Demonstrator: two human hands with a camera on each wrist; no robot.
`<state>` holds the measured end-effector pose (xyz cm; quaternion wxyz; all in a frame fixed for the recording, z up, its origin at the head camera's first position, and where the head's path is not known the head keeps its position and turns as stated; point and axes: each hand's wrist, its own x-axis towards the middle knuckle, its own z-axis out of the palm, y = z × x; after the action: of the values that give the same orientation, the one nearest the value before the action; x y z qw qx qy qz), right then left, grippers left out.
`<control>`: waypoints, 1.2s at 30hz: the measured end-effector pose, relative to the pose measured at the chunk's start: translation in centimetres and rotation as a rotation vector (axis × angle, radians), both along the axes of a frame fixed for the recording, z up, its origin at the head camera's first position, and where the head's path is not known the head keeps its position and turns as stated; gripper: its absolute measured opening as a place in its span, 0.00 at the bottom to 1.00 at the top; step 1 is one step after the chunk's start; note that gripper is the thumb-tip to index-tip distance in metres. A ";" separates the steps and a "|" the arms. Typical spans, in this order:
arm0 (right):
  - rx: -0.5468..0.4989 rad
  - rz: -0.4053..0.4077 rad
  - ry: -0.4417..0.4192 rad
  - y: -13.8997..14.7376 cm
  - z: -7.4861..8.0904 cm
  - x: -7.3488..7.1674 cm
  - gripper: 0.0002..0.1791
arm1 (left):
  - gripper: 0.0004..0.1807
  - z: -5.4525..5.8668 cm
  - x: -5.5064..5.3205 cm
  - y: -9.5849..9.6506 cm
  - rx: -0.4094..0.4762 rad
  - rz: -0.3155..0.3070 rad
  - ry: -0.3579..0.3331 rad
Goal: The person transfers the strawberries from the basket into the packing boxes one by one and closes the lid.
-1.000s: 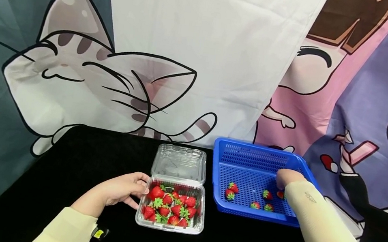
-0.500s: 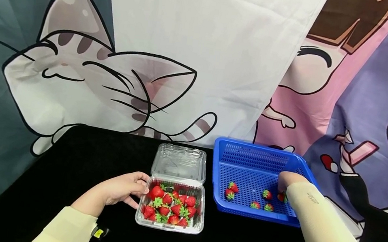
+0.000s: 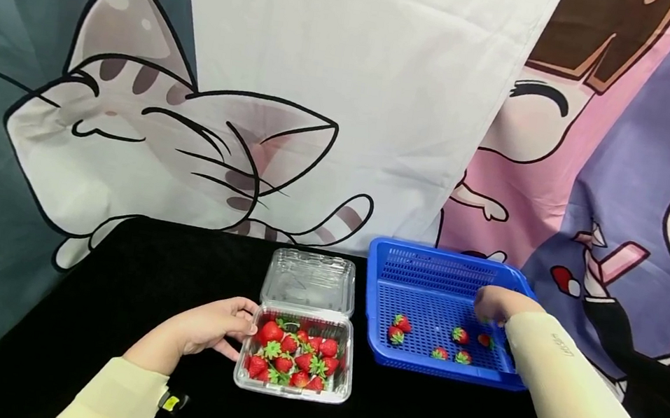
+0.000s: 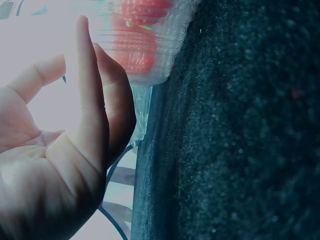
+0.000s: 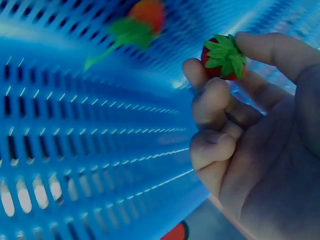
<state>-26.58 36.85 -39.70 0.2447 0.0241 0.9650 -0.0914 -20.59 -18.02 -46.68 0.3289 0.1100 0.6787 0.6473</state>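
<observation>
A clear plastic clamshell box [image 3: 292, 392] stands with its lid [image 3: 310, 283] folded back, and several red strawberries [image 3: 284, 363] lie inside it. At the box's left wall, my left hand [image 3: 218, 326] grips the rim with thumb and fingertips; glare hides part of this in the left wrist view. My right hand [image 3: 492, 304] is over the right side of a blue basket [image 3: 418, 298]. In the right wrist view its thumb and fingers pinch a strawberry [image 5: 225, 59] with green leaves facing the camera.
Several strawberries [image 3: 461, 336] are scattered on the basket floor, with a pair of strawberries [image 3: 400, 329] toward its left. Black cloth [image 3: 206, 270] covers the table. Behind it hangs a printed curtain [image 3: 357, 85] with cartoon figures.
My right hand has risen slightly and shifted left inside the basket, uncovering a strawberry below it. The left hand and the box have stayed in place.
</observation>
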 end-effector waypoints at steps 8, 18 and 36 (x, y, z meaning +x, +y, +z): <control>-0.058 0.089 0.240 -3.6 2.3 1.3 0.20 | 0.26 -0.1 0.1 0.0 -0.004 -0.003 0.006; -0.092 0.173 0.385 -9.0 7.6 3.9 0.20 | 0.26 -0.1 0.1 -0.2 -0.012 -0.006 0.021; -0.130 0.542 0.481 -22.6 6.2 11.0 0.14 | 0.27 0.0 0.1 -0.1 -0.010 -0.014 0.030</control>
<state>-15.60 14.25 -33.50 0.0274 -0.2702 0.9584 -0.0874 -20.52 -18.15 -46.66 0.3237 0.1225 0.6858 0.6402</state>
